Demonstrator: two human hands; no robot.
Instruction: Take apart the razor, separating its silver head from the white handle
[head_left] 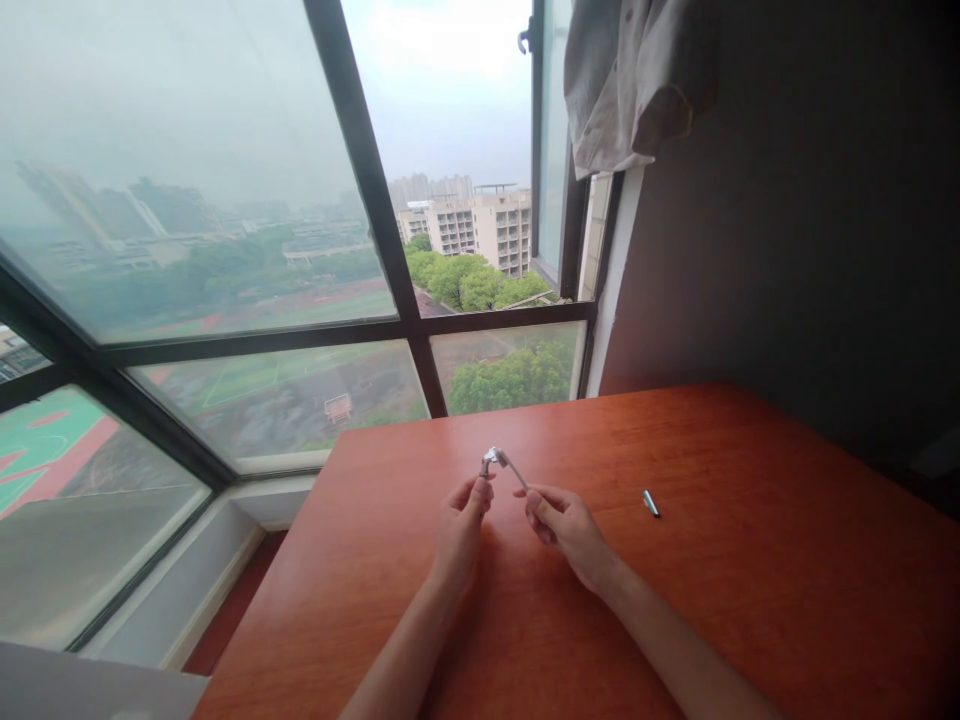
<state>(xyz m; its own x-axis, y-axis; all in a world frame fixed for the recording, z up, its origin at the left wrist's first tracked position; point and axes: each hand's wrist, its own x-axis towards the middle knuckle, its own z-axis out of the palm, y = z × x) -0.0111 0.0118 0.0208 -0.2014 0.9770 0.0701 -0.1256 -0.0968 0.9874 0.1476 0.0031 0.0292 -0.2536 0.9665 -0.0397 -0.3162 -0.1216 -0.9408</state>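
Note:
My left hand is closed, thumb against fingers, on a small dark-and-silver piece that points up from the fingertips. My right hand pinches a thin pale-grey stick, which slants up and left to a wider, block-like end. The tips of the two things meet or overlap above the table; whether they are joined I cannot tell. Both are too small to name. To the right of my right hand, a short capped-pen-like piece, whitish-teal with a dark edge, lies on the tabletop.
Beneath both hands is a reddish-brown wooden table. Large dark-framed windows rise beyond its far edge, with one pane swung open. A pale garment hangs at the upper right, beside a dark wall.

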